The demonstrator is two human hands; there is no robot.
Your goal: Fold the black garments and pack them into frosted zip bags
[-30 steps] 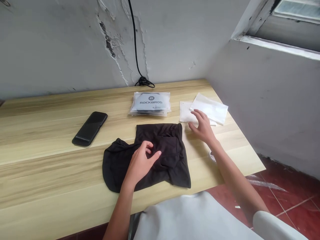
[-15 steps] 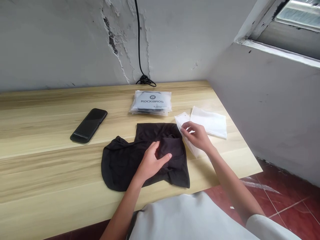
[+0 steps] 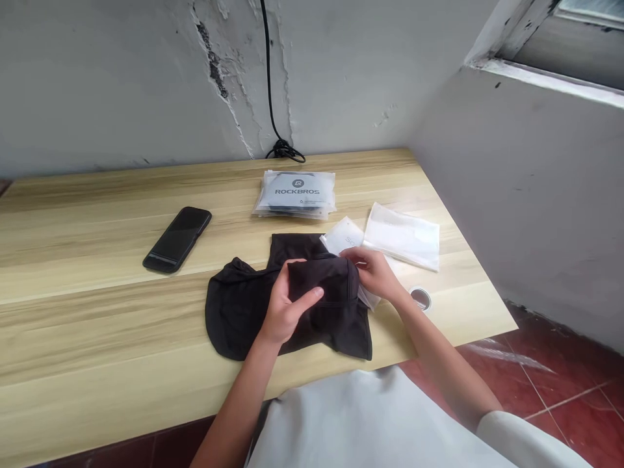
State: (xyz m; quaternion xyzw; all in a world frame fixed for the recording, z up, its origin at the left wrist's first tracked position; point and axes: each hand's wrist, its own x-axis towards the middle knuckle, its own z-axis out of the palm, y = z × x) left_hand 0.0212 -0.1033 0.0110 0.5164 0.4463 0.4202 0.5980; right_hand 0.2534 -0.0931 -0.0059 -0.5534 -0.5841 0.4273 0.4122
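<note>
My left hand (image 3: 287, 302) grips a folded section of thin black fabric (image 3: 324, 279), thumb on top and fingers behind it. The rest of this black fabric garment (image 3: 238, 309), with one rounded end, lies spread flat on the table beneath. At the fold's right edge is my right hand (image 3: 374, 270), its fingers closed around the fabric and partly hidden behind it. Under and beside that hand lies a frosted plastic bag (image 3: 345, 235), partly covered by the garment.
Another white translucent bag (image 3: 402, 235) lies to the right. Behind the garment sits a stack of ROCKBROS packets (image 3: 296, 195). A black phone (image 3: 178, 239) is at the left, and a cable (image 3: 283, 149) hangs by the wall. A round grommet (image 3: 420, 299) is near the table's right edge.
My right hand has left the plastic bag and moved left to the black fabric. My left hand has raised the folded section, which now stands more upright.
</note>
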